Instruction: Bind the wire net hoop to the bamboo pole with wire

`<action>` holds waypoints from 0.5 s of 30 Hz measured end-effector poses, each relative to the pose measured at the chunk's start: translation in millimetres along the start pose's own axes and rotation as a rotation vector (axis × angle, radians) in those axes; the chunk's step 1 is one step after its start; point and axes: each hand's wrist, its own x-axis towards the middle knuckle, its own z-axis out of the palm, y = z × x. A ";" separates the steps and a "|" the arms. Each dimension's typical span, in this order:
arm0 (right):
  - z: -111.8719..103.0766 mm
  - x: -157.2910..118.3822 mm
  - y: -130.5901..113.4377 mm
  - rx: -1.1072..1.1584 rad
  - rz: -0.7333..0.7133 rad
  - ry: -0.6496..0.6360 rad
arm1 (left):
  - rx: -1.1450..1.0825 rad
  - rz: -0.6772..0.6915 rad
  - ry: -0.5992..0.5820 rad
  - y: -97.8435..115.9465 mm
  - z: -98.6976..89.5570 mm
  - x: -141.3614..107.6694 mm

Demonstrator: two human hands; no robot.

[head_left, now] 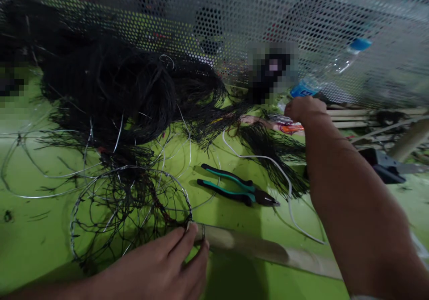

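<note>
My left hand [174,257] pinches the end of a pale wooden pole [241,241], where the rim of a wire hoop [72,222] meets it. Black netting hangs across this hoop, and a few turns of wire circle the pole. Further off, my right hand [306,108] reaches to the back right, at the lower part of a clear plastic bottle [338,65] with a blue label and cap. Its fingers are mostly hidden, so I cannot tell whether it grips anything. Between the hands lie pliers [239,186] with black and teal handles, spread apart.
A big heap of black netting [110,77] covers the back left of the green tabletop [231,264]. Loose silver wires and a white cord [268,158] lie about. A perforated metal panel [231,23] stands behind. Thin wooden sticks [348,118] lie at right, near a dark tool [385,166].
</note>
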 end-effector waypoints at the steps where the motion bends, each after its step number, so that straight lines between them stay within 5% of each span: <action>1: -1.0 -1.5 -1.7 -0.015 0.006 0.005 | 0.002 0.001 0.006 0.0 -0.1 0.4; 15: -8.4 -8.4 -7.7 -0.066 -0.040 0.072 | 0.012 0.012 0.063 1.0 5.4 -2.0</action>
